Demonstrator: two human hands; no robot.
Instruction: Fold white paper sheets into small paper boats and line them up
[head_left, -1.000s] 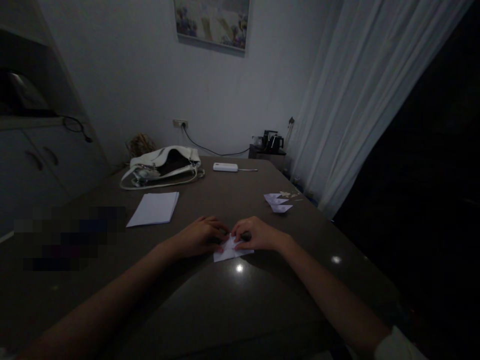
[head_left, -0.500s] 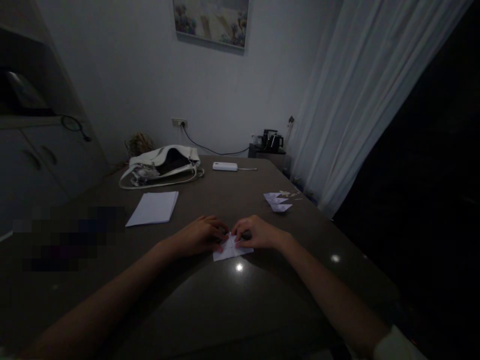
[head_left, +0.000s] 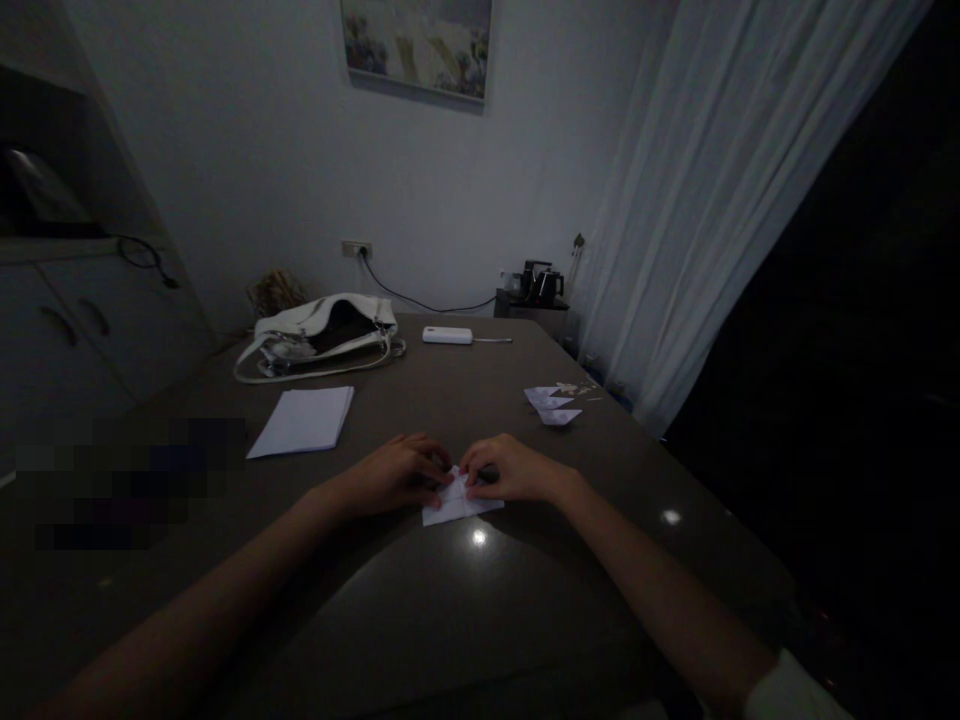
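Note:
A small folded sheet of white paper (head_left: 459, 508) with crease lines lies on the dark table in front of me. My left hand (head_left: 409, 474) holds down its left side, fingers bent with the tips on the paper. My right hand (head_left: 510, 468) pinches the paper's top right part between thumb and fingers. The fingers partly cover the upper part of the sheet. Beyond my right hand lie several folded paper boats (head_left: 553, 405). To the left is a stack of white paper sheets (head_left: 303, 420).
A white handbag (head_left: 322, 330) stands open at the table's back left. Near the far edge lies a white power bank (head_left: 448, 335) with a short strap. Small pale scraps (head_left: 577, 389) lie beside the boats. A black kettle (head_left: 549, 287) stands behind the table, near the curtain (head_left: 675, 200).
My right hand's fingers have shifted slightly at the paper's top edge, where a small fold now shows. The whole view has moved a little; the left hand stays on the sheet.

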